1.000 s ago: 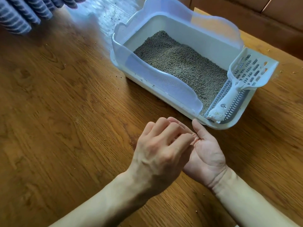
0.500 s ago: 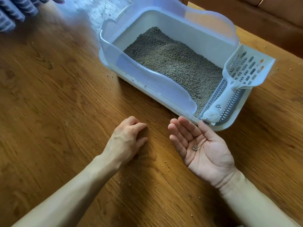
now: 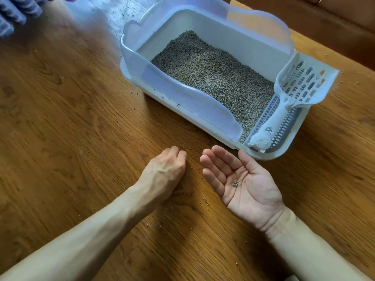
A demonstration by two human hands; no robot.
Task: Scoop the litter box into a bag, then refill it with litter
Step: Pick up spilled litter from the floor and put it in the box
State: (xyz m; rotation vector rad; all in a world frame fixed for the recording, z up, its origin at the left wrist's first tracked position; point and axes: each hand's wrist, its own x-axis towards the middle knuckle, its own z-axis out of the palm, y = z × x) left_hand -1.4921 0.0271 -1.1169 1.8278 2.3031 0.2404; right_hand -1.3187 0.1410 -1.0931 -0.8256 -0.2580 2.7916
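The white litter box (image 3: 182, 98) with a translucent rim stands on the wooden surface, filled with grey-brown litter (image 3: 213, 78). A white slotted scoop (image 3: 300, 84) lies across its right end on a grille. My right hand (image 3: 249, 189) lies palm up in front of the box, fingers straight, with a small cluster of litter grains (image 3: 235, 183) in the palm. My left hand (image 3: 164, 171) is palm down to its left, fingertips bunched on the wood and pinching at loose grains; what is between the fingers is hidden.
Loose litter grains (image 3: 205, 199) are scattered over the wood around and below my hands. Blue striped fabric (image 3: 14, 13) shows at the top left corner. A brown panelled surface (image 3: 334, 23) runs behind the box at the top right.
My left hand left the right palm, where it dropped grains, and went down to the wood on the left. Its fingers have since bunched together. The right palm stays open.
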